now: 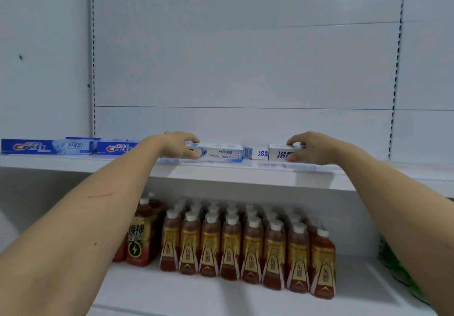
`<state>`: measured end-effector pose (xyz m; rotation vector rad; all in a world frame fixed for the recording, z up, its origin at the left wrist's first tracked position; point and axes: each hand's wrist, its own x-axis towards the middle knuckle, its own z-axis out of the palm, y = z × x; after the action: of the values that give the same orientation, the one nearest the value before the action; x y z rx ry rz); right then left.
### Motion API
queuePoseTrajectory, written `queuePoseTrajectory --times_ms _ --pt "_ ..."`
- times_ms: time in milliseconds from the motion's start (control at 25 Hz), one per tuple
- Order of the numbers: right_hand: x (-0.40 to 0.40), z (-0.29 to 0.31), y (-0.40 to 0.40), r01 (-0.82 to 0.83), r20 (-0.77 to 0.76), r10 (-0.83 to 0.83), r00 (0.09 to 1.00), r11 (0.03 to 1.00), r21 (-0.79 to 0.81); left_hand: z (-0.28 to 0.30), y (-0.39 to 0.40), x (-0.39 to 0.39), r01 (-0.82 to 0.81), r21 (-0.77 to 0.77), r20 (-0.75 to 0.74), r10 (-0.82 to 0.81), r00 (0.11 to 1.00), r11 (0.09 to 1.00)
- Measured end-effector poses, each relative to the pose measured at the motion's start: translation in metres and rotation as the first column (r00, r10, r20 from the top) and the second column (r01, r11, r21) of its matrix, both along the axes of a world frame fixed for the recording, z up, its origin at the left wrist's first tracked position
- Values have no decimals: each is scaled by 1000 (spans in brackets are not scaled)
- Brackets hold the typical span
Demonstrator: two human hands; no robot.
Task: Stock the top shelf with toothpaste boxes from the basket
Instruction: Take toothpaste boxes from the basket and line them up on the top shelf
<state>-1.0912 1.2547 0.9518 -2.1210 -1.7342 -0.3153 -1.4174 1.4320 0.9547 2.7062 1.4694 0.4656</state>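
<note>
Both hands reach up to the top shelf [221, 175], the left hand [179, 145] pinching a white-and-blue toothpaste box [218, 153] by its end, the right hand [308, 147] pinching a white toothpaste box [280, 152], apparently setting each lengthwise, label outward, beside the Crest boxes [46, 146].

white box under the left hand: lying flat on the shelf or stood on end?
Lying flat. The white toothpaste box rests lengthwise on the top shelf, long printed side facing out, left hand gripping its left end.
</note>
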Motion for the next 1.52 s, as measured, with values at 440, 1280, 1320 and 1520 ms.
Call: queuePoseTrajectory --times_ms 440,1280,1320,1520 --pt "17 -9 75 -133 63 147 987 975 -177 1 45 33 -60 -120 -46 55 997 991" --pt "-111 -29 38 -114 -476 441 761 813 572 -36 -1 20 -27 75 488 -13 873 997" --pt "-124 -31 39 -122 -515 487 705 800 588 -39 -5 17 -13 49 526 -15 850 999" --pt "-176 -36 50 -186 -658 629 415 766 615 -48 -38 -10 -34 81 685 -31 728 996"
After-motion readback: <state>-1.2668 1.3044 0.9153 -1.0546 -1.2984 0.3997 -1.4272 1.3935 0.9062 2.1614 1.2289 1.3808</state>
